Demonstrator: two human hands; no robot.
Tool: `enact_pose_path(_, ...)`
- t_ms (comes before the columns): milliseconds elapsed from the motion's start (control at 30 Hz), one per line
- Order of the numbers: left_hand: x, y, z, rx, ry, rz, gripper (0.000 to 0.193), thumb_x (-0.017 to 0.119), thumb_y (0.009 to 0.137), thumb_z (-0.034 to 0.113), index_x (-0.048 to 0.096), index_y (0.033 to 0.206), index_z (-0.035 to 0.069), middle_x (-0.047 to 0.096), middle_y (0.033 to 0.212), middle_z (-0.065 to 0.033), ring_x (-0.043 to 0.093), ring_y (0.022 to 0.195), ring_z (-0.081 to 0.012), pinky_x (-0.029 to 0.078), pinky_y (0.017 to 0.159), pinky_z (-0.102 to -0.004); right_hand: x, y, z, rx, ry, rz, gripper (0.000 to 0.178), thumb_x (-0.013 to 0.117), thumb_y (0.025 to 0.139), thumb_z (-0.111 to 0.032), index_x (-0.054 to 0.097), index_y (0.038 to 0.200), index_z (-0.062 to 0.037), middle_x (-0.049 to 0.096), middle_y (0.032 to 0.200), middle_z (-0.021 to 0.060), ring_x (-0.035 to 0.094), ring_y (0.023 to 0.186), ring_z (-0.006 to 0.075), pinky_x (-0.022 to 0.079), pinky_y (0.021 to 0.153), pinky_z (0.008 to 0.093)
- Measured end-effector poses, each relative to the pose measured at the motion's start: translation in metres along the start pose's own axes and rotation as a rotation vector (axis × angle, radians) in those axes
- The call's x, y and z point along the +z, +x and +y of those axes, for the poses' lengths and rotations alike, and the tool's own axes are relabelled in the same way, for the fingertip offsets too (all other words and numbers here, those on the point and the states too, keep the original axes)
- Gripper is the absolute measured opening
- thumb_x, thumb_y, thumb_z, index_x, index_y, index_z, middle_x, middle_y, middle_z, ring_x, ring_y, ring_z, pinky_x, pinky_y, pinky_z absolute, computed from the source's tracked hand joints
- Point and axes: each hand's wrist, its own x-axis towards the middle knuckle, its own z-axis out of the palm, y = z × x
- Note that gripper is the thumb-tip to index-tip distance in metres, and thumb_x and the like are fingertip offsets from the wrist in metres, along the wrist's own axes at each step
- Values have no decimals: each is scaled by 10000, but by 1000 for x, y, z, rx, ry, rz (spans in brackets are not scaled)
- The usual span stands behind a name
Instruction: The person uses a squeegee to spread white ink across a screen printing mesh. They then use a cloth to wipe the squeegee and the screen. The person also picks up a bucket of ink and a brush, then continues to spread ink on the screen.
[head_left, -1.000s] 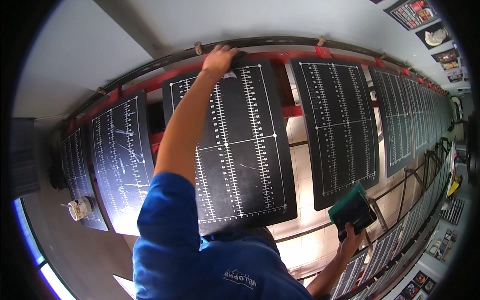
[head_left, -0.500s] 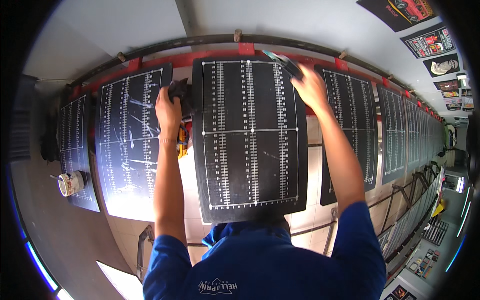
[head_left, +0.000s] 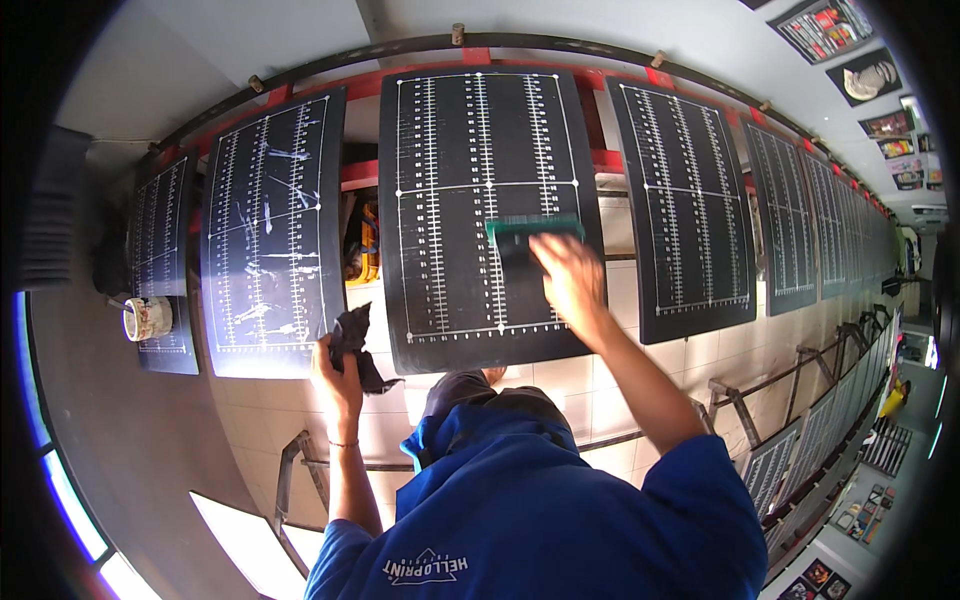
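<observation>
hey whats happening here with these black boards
A person in a blue shirt stands facing a row of black ruled panels. The right hand presses a green-edged scraper flat against the middle panel. The left hand holds a dark rag below the streaked panel next to it.

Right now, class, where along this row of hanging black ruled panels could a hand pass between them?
A gap opens between the smeared black panel and the centre black panel, partly crowded by a yellow tool. A narrower gap separates the centre panel from the right-side black panel.
</observation>
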Motion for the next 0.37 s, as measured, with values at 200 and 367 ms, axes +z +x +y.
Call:
enact_pose_path(200,-50,-61,-12,1,127,-137,319,555,796,-4,578,1112,-41,623,991,-238,615,928,-416,492,857,-466,-39,-146,-53,65,37,-156,535,714,699,-38,670,1228,-103,655,1219,35,600,1135,243,497,949,389)
enact_pose_path(367,-100,-96,-41,-56,180,-41,335,590,794,23,591,1128,-4,624,1010,-235,618,942,-408,487,872,-474,-60,-89,-75,191,121,-158,534,763,725,-53,649,1244,-110,648,1253,70,606,1153,265,515,947,386)
